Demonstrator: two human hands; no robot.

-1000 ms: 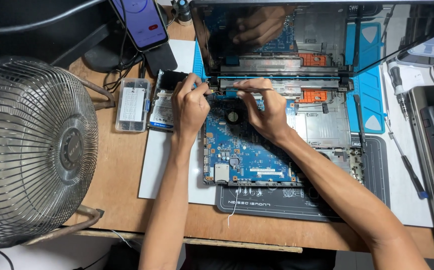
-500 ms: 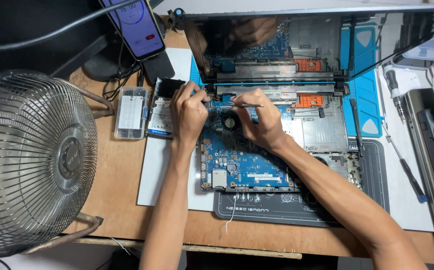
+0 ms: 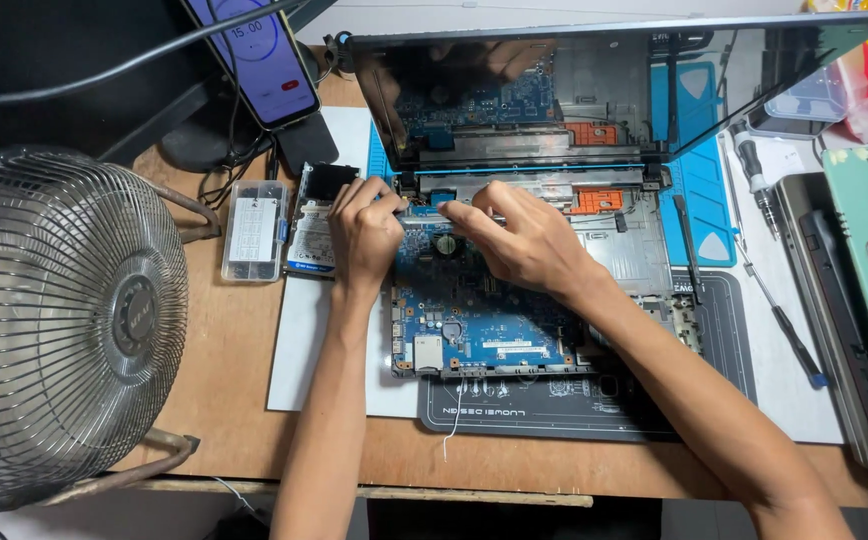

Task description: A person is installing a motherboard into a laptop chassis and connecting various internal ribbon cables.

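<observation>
We had both hands on the opened laptop's blue motherboard (image 3: 474,320), which lay in its chassis on a dark work mat (image 3: 554,405) near the tabletop's front edge. Our left hand (image 3: 364,235) rested with fingers curled at the board's upper left corner; whether it gripped anything we could not tell. Our right hand (image 3: 519,235) pinched a thin tool (image 3: 424,212) there. A wire-guard fan (image 3: 59,320) stood at the left edge, a smartphone (image 3: 254,60) towards the back.

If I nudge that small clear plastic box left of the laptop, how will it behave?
The clear plastic box lies flat on the wooden desk, so it would probably slide rather than tip. It looks small and light. If it holds loose parts, they may rattle.
</observation>
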